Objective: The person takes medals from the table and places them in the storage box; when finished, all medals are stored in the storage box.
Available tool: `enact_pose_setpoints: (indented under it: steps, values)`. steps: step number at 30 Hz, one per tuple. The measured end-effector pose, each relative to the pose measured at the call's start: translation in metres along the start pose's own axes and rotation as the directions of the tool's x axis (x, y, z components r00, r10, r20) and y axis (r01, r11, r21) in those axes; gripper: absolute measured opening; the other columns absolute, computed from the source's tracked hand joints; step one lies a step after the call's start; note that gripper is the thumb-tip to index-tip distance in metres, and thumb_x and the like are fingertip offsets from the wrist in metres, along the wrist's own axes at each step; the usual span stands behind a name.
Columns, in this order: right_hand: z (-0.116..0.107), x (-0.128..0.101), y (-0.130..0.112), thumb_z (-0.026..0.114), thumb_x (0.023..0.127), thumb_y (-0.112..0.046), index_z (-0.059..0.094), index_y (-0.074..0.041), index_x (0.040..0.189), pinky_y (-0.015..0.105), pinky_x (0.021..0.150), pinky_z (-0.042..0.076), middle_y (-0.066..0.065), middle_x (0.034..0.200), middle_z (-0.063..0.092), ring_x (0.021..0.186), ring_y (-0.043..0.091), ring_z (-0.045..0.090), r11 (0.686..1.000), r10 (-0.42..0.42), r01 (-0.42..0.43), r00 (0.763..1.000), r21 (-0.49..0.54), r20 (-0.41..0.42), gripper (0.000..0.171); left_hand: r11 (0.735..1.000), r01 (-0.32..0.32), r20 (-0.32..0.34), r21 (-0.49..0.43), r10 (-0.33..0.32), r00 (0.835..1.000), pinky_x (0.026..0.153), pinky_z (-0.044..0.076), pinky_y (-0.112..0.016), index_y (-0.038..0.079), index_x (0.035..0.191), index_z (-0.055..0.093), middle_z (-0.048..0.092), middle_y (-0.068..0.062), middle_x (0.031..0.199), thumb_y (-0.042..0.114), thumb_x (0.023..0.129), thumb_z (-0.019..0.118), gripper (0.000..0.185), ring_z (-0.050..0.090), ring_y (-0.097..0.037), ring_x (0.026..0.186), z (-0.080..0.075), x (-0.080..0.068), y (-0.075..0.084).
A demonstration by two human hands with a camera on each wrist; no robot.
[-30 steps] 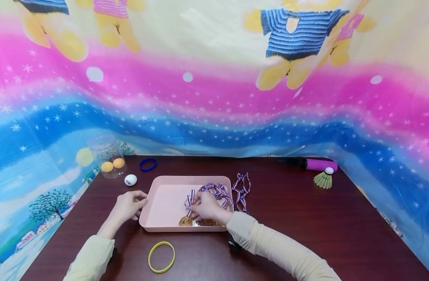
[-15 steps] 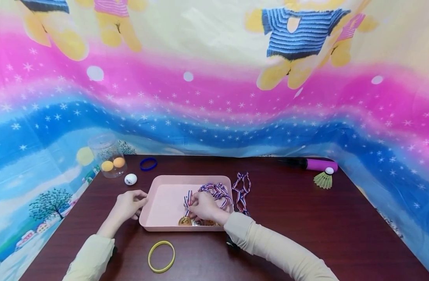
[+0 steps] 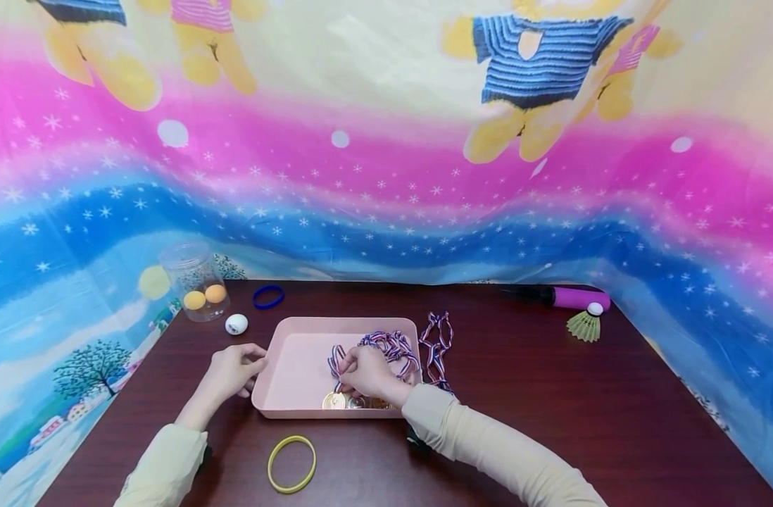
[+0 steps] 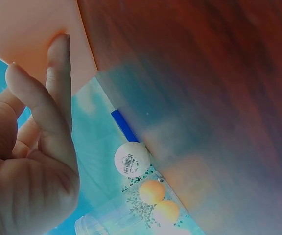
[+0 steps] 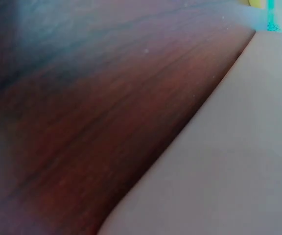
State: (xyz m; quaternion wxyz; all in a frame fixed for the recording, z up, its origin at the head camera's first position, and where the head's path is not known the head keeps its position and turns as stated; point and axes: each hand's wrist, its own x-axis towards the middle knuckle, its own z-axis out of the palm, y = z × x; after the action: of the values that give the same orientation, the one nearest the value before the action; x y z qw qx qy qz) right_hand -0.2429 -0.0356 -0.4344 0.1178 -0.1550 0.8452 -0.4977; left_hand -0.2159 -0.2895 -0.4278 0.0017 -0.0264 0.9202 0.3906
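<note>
Medals [image 3: 355,401] lay bunched at the near edge of a pink tray [image 3: 298,366] on a dark wooden worktop [image 3: 551,408], their red, white and blue ribbons [image 3: 389,345] heaped toward the tray's far right corner. The person's right hand [image 3: 369,372] reached into the tray from the near right, fingers curled and pinching a striped ribbon [image 3: 336,359] just above a gold medal [image 3: 333,401] that rested flat on the tray floor. The left hand [image 3: 233,370] sat at the tray's left wall, fingers lightly bent against the rim; the left wrist view showed fingertips [image 4: 58,63] touching the pink wall [image 4: 28,39], gripping nothing. Another ribbon loop [image 3: 437,348] lay on the worktop just beside the tray's right side. A yellow band [image 3: 291,462] lay near the person, in front of the tray. At the far left stood a clear jar [image 3: 193,282] holding two orange balls [image 3: 205,296], with a white ball [image 3: 236,324] near it and a blue band [image 3: 268,296] farther right; the left wrist view also caught the white ball [image 4: 131,159] and the orange balls [image 4: 152,191]. At the far right lay a purple pump [image 3: 567,297] with a green shuttlecock [image 3: 584,322] touching it. The right wrist view showed only the wood grain [image 5: 82,122] and a pale sleeve [image 5: 229,161]. A bright cartoon cloth [image 3: 386,141] hung behind the worktop.
</note>
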Motion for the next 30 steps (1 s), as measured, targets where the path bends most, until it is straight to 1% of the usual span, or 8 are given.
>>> enact_pose_setpoints:
  steps: [6,9,14,17,19,21,26,30]
  values:
    - [-0.005,-0.003,-0.001,0.066,0.078,0.01,0.062,0.004,0.084,0.027,0.047,0.056,0.013,0.067,0.067,0.056,0.023,0.067,1.0,0.002,-0.002,1.0,0.014,0.001,0.01,1.0,-0.005,-0.005,0.003,0.005,1.0,0.044,0.054,-0.03,-0.003,0.11,0.064,0.071,-0.013,0.077,0.011,0.092,0.059,0.023,0.064,-0.015,0.052,0.002,0.002,-0.001]
    - [-0.009,-0.005,-0.002,0.066,0.078,0.009,0.062,0.004,0.084,0.029,0.047,0.057,0.014,0.067,0.068,0.056,0.026,0.068,1.0,-0.009,0.009,1.0,-0.007,0.01,0.009,1.0,-0.004,-0.002,0.01,0.004,1.0,0.044,0.055,-0.03,-0.003,0.11,0.064,0.071,-0.013,0.077,0.012,0.092,0.059,0.024,0.064,-0.015,0.052,0.002,0.003,-0.002]
    - [-0.022,-0.009,-0.007,0.068,0.08,0.005,0.064,0.002,0.084,0.028,0.048,0.056,0.013,0.07,0.07,0.056,0.029,0.069,0.995,-0.043,0.044,0.999,-0.09,0.013,0.007,1.0,-0.005,0.002,0.011,0.005,1.0,0.044,0.055,-0.03,-0.002,0.11,0.064,0.071,-0.012,0.077,0.012,0.092,0.059,0.024,0.065,-0.016,0.053,0.002,0.003,-0.003]
    - [-0.036,-0.011,-0.011,0.07,0.081,0.0,0.066,0.0,0.083,0.022,0.059,0.055,0.009,0.072,0.071,0.057,0.019,0.068,0.98,-0.082,0.081,0.997,-0.181,0.0,0.005,1.0,-0.012,0.004,0.0,0.012,1.0,0.045,0.055,-0.03,-0.002,0.11,0.064,0.071,-0.011,0.077,0.012,0.092,0.059,0.024,0.064,-0.015,0.052,0.001,0.004,-0.005]
    - [-0.047,-0.013,-0.015,0.071,0.08,0.0,0.066,0.0,0.083,0.023,0.062,0.056,0.009,0.073,0.071,0.059,0.015,0.067,0.973,-0.107,0.106,0.994,-0.206,0.003,0.005,1.0,-0.019,0.005,-0.009,0.019,1.0,0.045,0.055,-0.03,-0.002,0.109,0.064,0.071,-0.01,0.076,0.012,0.092,0.059,0.024,0.064,-0.014,0.052,0.0,0.004,-0.006]
    - [-0.059,-0.014,-0.018,0.072,0.079,-0.001,0.067,0.0,0.083,0.024,0.06,0.056,0.009,0.074,0.071,0.06,0.014,0.066,0.965,-0.129,0.125,0.992,-0.229,-0.004,0.006,1.0,-0.022,0.0,-0.014,0.022,1.0,0.044,0.055,-0.03,-0.002,0.108,0.064,0.07,-0.009,0.074,0.012,0.091,0.059,0.023,0.064,-0.014,0.051,0.0,0.004,-0.005]
    - [-0.093,-0.02,-0.024,0.073,0.079,-0.001,0.066,-0.001,0.085,0.029,0.054,0.058,0.009,0.077,0.07,0.062,0.021,0.068,0.969,-0.112,0.103,0.993,-0.225,-0.029,0.009,1.0,-0.009,-0.001,-0.008,0.009,1.0,0.044,0.055,-0.03,-0.002,0.109,0.064,0.071,-0.01,0.075,0.012,0.092,0.059,0.023,0.065,-0.015,0.052,0.001,0.004,-0.005]
    - [-0.119,-0.027,-0.021,0.073,0.08,-0.004,0.064,0.0,0.087,0.034,0.055,0.059,0.011,0.078,0.069,0.063,0.023,0.07,0.986,-0.052,0.041,0.997,-0.165,-0.06,0.011,1.0,0.001,0.002,0.002,-0.001,1.0,0.044,0.055,-0.03,-0.002,0.111,0.064,0.071,-0.012,0.077,0.012,0.092,0.059,0.024,0.065,-0.017,0.053,0.002,0.003,-0.005]
